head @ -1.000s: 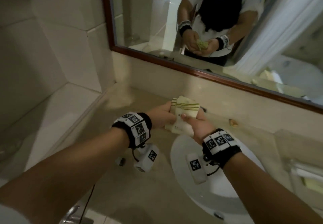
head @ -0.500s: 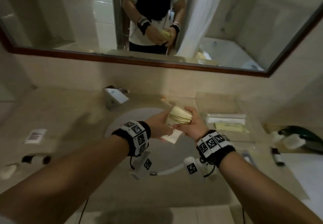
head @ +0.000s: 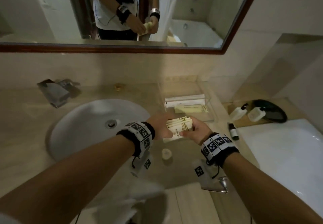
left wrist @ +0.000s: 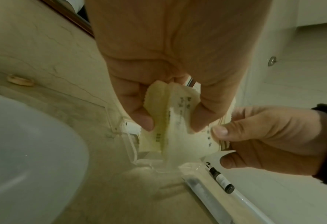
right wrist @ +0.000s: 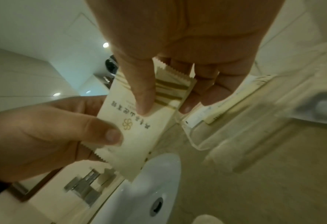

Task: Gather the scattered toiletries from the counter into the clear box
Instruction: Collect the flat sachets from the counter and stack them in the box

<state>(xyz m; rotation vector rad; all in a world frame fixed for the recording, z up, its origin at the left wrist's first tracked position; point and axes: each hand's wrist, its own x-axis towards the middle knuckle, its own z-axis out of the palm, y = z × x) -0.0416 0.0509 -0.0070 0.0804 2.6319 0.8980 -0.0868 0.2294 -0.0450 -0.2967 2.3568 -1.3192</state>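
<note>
Currently, left hand (head: pixel 161 126) and right hand (head: pixel 196 131) pinch the sachet stack (head: pixel 178 127) just before the clear box (head: pixel 208 99). Square its edges, then lower it flat beside the packets inside.

Packets (right wrist: pixel 139 128) between both hands (right wrist: pixel 158 45)

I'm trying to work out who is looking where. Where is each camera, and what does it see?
Head: on the person's head, looking down at the sink and clear box; both forearms show.
Left wrist: under the left hand, facing the packets.
Right wrist: under the right hand, facing the same packets.
All three show both hands holding the packets.
</note>
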